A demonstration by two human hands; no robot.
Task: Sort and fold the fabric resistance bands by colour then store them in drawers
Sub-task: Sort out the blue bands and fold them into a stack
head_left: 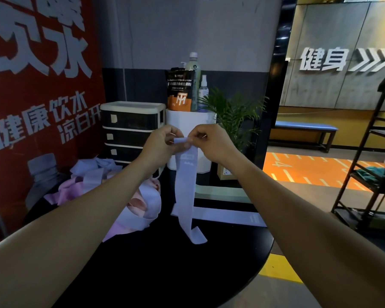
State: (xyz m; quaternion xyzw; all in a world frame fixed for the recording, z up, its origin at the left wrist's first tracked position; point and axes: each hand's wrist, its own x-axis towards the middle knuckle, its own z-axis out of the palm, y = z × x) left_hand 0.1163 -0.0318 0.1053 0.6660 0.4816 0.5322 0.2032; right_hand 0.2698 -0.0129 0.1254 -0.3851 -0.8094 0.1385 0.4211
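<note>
Lilac band (186,174) hanging below both hands' grip, left hand (162,143), right hand (209,141)

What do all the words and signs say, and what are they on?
"健康饮水" and "凉白开": red wall.
"健身" with arrows: grey wall sign.
"TM" logo: black-orange pouch; its small print is too blurred.
Drawer labels: blank or unreadable.
Print on hanging band: too small.
</note>
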